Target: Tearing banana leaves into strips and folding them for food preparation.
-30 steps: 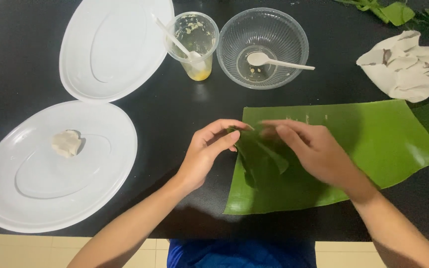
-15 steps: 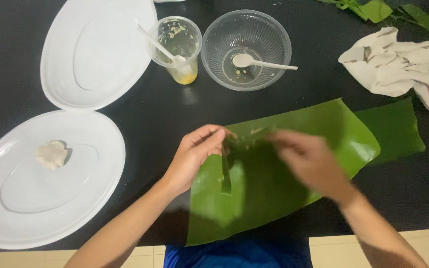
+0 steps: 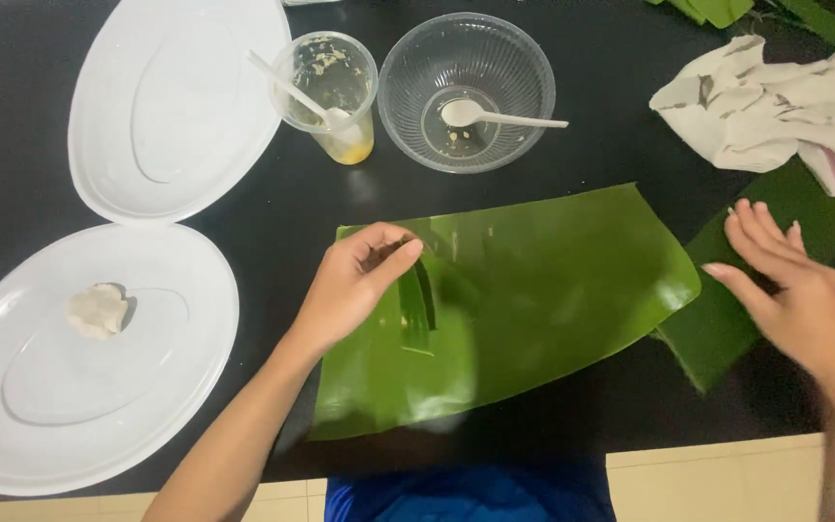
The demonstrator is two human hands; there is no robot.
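The fingers (image 3: 393,253) of the left hand (image 3: 355,285) pinch a narrow torn strip (image 3: 416,307) at the near-left part of the large glossy green banana leaf (image 3: 533,290), pinning it flat to the black desk (image 3: 273,208), while the right hand (image 3: 790,290), fingers open and holding nothing, hovers over a smaller dark green leaf piece (image 3: 727,333) beside the big leaf's right edge. Bare desk lies beyond the leaf, before the clear plastic cup (image 3: 326,92), clear bowl with white spoon (image 3: 466,92), two white oval plates (image 3: 171,106) and crumpled white cloth (image 3: 765,111).
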